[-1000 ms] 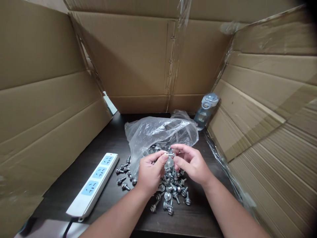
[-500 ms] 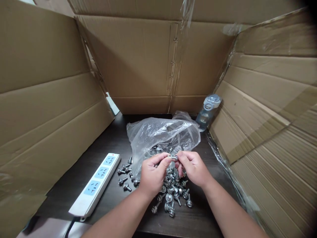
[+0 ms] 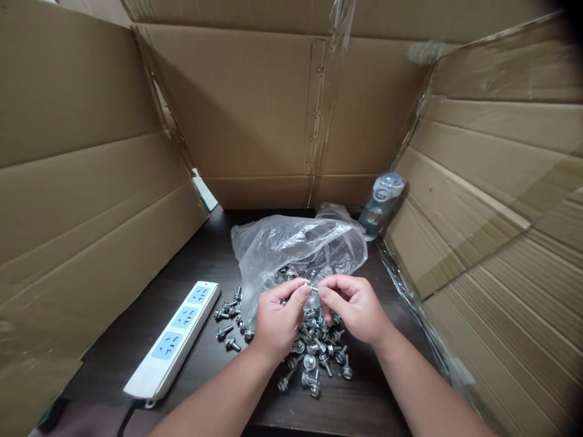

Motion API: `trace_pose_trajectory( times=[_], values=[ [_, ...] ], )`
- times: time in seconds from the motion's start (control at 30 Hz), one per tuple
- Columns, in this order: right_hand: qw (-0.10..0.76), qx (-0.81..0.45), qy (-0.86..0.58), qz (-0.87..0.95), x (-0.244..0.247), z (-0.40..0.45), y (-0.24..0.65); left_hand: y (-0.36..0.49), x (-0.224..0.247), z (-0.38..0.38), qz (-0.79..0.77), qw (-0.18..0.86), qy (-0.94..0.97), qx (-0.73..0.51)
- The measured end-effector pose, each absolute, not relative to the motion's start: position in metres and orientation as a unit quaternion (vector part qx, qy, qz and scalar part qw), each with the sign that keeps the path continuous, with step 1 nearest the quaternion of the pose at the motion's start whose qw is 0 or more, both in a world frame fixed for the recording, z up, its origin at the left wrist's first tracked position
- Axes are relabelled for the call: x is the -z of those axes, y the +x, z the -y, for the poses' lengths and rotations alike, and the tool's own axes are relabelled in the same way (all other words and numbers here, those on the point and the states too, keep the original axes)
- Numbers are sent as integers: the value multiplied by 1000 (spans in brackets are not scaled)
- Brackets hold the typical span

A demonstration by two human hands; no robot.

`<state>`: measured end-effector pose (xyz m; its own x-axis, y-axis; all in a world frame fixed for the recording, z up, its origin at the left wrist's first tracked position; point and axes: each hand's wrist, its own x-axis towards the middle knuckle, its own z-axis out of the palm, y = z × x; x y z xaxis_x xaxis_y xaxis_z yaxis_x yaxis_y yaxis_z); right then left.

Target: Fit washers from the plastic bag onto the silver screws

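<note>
Between my two hands, a small metal bolt (image 3: 314, 289) lies level above a pile of similar bolts. My left hand (image 3: 280, 318) pinches its left end between thumb and forefinger. The right end is pinched by my right hand (image 3: 353, 305), whose fingers cover most of that end. Silver bolts with washers (image 3: 310, 363) are heaped on the dark table under and in front of my hands. More loose bolts (image 3: 225, 332) lie left of my left hand. Just behind my hands, a clear plastic bag (image 3: 282, 240) lies crumpled, with bolts at its mouth.
A white power strip (image 3: 175, 340) lies on the dark table (image 3: 200, 255) at the left. Behind the bag on the right stands a clear bottle (image 3: 381, 203) with a blue-grey lid. Cardboard walls (image 3: 246, 109) enclose the back and both sides.
The fingers of my right hand have shifted over the bolt's right end and now cover more of it. My left hand keeps its pinch. The view has shifted very slightly.
</note>
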<state>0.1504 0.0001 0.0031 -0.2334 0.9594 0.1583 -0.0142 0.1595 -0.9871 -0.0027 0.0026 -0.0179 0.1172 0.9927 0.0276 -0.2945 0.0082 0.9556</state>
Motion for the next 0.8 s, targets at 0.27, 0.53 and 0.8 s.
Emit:
trace_pose_trajectory(
  times=[0.27,0.53,0.8],
  values=[
    [482,-536,-418,553,2,-5,151,1,11,-2,-392,628,389,-548],
    [508,-513,-392,570,-2,-1,147,1,10,-3,-379,645,383,-542],
    [437,-524,-462,567,2,-4,150,0,19,-1,-412,579,452,-540]
  ],
)
